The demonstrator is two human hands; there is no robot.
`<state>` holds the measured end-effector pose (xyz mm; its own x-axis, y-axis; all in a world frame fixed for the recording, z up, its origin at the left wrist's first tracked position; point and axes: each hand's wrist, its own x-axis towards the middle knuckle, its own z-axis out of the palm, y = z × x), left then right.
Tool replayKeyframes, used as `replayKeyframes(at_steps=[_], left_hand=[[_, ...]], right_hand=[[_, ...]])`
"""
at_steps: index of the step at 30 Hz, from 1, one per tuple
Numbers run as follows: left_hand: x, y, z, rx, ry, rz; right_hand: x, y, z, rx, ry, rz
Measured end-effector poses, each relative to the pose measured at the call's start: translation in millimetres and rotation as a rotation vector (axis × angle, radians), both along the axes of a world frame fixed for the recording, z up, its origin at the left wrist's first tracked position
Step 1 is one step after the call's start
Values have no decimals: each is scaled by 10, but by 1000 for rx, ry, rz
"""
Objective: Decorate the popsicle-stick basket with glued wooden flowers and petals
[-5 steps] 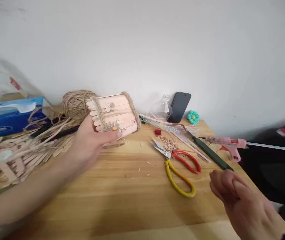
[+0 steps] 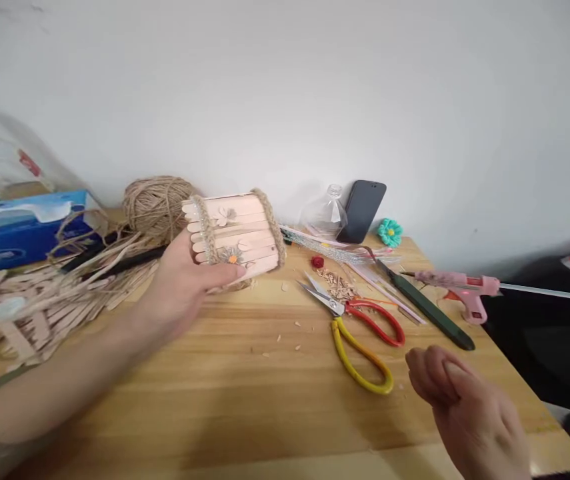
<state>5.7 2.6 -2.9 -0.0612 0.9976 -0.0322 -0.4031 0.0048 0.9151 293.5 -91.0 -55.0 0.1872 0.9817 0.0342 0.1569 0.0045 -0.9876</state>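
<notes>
Wood-grained table [image 2: 285, 380], its back edge to the wall: over the back half, left of centre, a left hand [image 2: 185, 283] clasps a tilted box [image 2: 245, 223] of craft sticks, thumb along the lower front. Toward the near right corner, a right hand [image 2: 469, 407] is curled into a fist; whether anything is inside cannot be told. The box looks light, stiff and more dry than slippery, best gripped along its bare stick walls. Its twine bands [image 2: 273, 230] should give a little; the flower [image 2: 233, 259], just beside the thumb, and the petals [image 2: 223, 215] look fragile. Hidden: the left fingers, the box's back and its inside. A dark spot [image 2: 273, 249] near the right band is too small to identify.
</notes>
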Motion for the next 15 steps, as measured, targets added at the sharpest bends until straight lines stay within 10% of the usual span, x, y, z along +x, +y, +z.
replayKeyframes(at_steps=[9,15], left_hand=[[-40,-22,-52,-83,137,-78],[7,-76,-85,-140,265,-173]], right_hand=[[-20,62,122,82,-205,-44],[369,165,87,112,-291,-442]])
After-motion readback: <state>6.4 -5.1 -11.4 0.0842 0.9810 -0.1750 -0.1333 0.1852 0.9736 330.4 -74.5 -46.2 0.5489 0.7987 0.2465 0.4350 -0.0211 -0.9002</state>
